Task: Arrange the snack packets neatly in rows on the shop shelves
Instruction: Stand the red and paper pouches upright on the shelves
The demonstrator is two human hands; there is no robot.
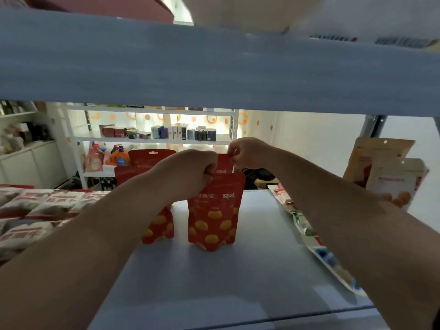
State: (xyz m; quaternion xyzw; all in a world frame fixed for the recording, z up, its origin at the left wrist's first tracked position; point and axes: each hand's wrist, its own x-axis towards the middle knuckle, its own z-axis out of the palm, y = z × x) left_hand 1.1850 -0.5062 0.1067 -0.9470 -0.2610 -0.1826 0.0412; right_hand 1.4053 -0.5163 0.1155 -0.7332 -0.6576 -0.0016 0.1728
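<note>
We see a white rack (152, 140) at the back, brightly backlit: small boxes (181, 133) on its middle shelf, bottles (120, 157) one level down. Dotted wall (245, 117) behind it, white with orange spots. White cabinet (31, 165) far left, clutter (14, 136) on top. Plain wall (309, 144) on the right, white

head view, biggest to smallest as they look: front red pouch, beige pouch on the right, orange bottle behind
1. front red pouch and beige pouch: alike, beige partly covered, so tied.
2. orange bottle: smallest, but farthest back.

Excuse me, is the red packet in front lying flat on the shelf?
No, the red packet stands upright on the shelf.
</note>
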